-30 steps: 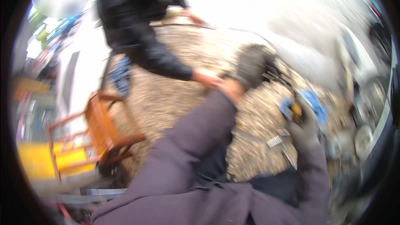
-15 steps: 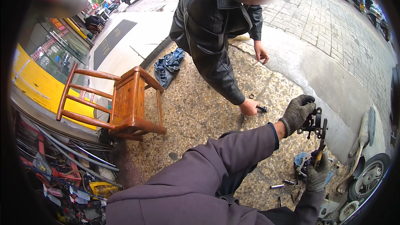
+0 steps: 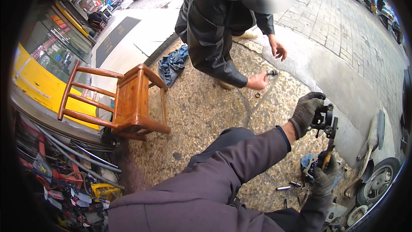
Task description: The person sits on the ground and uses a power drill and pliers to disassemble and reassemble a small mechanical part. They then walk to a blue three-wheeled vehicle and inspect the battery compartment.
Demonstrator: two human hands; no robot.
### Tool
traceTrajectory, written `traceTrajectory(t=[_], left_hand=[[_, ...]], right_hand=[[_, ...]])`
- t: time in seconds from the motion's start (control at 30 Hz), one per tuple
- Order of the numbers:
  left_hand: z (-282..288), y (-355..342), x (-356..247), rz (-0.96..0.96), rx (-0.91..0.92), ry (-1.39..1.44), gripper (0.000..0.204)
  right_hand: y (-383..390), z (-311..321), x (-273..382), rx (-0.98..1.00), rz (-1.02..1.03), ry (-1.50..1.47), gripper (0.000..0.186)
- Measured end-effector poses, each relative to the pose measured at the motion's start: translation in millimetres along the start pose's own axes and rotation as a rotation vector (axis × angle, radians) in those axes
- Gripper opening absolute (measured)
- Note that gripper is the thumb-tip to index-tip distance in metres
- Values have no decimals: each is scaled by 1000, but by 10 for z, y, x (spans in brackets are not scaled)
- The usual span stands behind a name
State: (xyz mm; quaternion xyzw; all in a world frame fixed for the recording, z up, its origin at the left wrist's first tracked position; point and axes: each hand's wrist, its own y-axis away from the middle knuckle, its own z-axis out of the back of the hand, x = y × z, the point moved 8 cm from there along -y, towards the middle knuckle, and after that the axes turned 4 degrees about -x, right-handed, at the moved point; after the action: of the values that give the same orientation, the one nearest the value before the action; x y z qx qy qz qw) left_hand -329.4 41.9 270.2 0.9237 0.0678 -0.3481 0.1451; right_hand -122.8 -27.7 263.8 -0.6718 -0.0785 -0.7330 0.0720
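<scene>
- Head view: since the earlier frame, a co-worker's hand [image 3: 258,80] has moved up the picture, carrying a small dark bolt-like piece [image 3: 272,73]; their other hand [image 3: 280,49] has shifted slightly too.
- The wearer's gloves have hardly moved, so the work in hand appears to be holding at the same spot, right of centre.
- There, a black metal part [image 3: 328,116] is held up above the speckled ground [image 3: 193,103].
- The gloved left hand [image 3: 305,115] grips it, fingers curled partway round; the fingertips' exact contact is hard to see.
- Below it, the gloved right hand [image 3: 325,178] is closed around a yellow-handled tool [image 3: 327,160], whose dark end points up and seems to touch the part.
- Lower right, two silver tubes [image 3: 283,188] lie near a wheel [image 3: 381,180]; a wooden chair [image 3: 139,101] stands left.
</scene>
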Motion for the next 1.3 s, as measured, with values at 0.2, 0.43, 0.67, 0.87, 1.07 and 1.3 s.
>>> traceTrajectory(t=[0.2, 0.43, 0.67, 0.87, 1.07, 1.3], left_hand=[[120, 21, 110, 64, 25, 15, 27], [130, -42, 89, 43, -23, -99, 25], [104, -128, 114, 268, 226, -14, 24], [174, -73, 54, 223, 10, -133, 28], [119, -94, 78, 153, 63, -57, 28], [150, -123, 92, 118, 102, 12, 25]], right_hand=[[49, 22, -376, -9, -1, 59, 41], [-14, 33, -281, 79, -71, -62, 43], [45, 8, -70, 107, -59, 26, 53], [46, -79, 102, 137, -27, 306, 57], [92, -139, 225, 38, 48, 274, 39], [117, -189, 55, -4, 34, 217, 46]])
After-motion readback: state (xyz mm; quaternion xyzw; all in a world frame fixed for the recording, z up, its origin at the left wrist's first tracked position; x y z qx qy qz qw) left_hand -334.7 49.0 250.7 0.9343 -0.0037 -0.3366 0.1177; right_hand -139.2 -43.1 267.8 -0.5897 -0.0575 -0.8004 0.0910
